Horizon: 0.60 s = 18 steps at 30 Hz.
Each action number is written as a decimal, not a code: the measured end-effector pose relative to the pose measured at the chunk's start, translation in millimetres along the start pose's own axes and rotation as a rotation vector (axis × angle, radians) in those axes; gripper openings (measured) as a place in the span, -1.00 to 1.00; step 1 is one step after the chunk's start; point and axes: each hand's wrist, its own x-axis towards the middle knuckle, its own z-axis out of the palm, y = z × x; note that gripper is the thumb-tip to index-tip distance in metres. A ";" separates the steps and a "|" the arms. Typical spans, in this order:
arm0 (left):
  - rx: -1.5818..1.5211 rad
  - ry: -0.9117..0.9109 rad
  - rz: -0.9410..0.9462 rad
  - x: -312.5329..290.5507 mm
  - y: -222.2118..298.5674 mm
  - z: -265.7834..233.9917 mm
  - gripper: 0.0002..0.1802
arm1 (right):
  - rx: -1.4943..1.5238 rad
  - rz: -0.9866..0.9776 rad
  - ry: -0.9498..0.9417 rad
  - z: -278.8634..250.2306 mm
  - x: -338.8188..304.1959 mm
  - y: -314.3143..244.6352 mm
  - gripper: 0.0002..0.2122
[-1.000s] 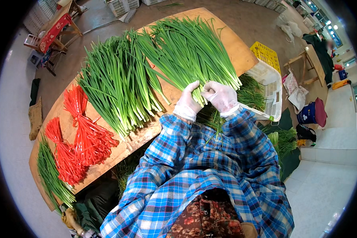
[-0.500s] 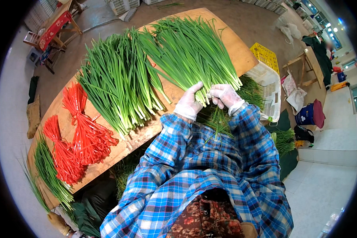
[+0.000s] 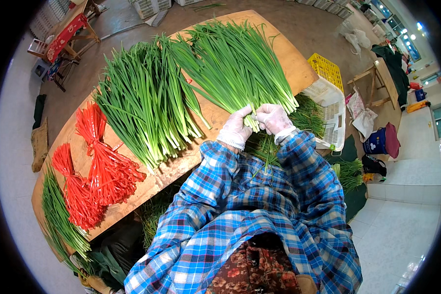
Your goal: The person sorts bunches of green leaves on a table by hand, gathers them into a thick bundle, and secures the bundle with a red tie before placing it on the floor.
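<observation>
Two wide piles of garlic chives lie on the wooden table, the left pile (image 3: 147, 98) and the right pile (image 3: 235, 63), with pale stem ends toward me. My left hand (image 3: 236, 128), in a thin whitish glove, is closed around pale stem ends at the front of the right pile. Close beside it, my gloved right hand (image 3: 275, 119) has its fingers pinched together at the same stems. The fingertips of both hands nearly meet. Loose green trimmings (image 3: 262, 147) lie below my hands, partly hidden by my sleeves.
Two bundles of red ties (image 3: 115, 171) (image 3: 76, 188) lie on the table's left part. Beyond them is a smaller bunch of chives (image 3: 63, 215), near a co-worker's gloved hand (image 3: 99, 284). A white crate (image 3: 334, 112) and a yellow crate (image 3: 327, 70) stand right of the table.
My right hand has shifted slightly left toward my left hand, and the thin green strands under it no longer hang in view. At lower left, the co-worker's hand has moved down and right.
</observation>
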 end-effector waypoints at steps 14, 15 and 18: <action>0.007 0.074 0.069 -0.4 6.4 -4.2 -0.69 | 0.396 -0.241 0.373 14.0 -24.2 -5.5 -0.87; -0.014 0.087 0.070 -0.6 6.2 -3.0 -0.69 | 0.442 -0.263 0.400 13.3 -28.8 -8.6 -0.87; -0.088 0.107 0.084 -9.7 9.3 12.8 -0.68 | 0.390 -0.297 0.443 4.5 -51.6 10.3 -0.84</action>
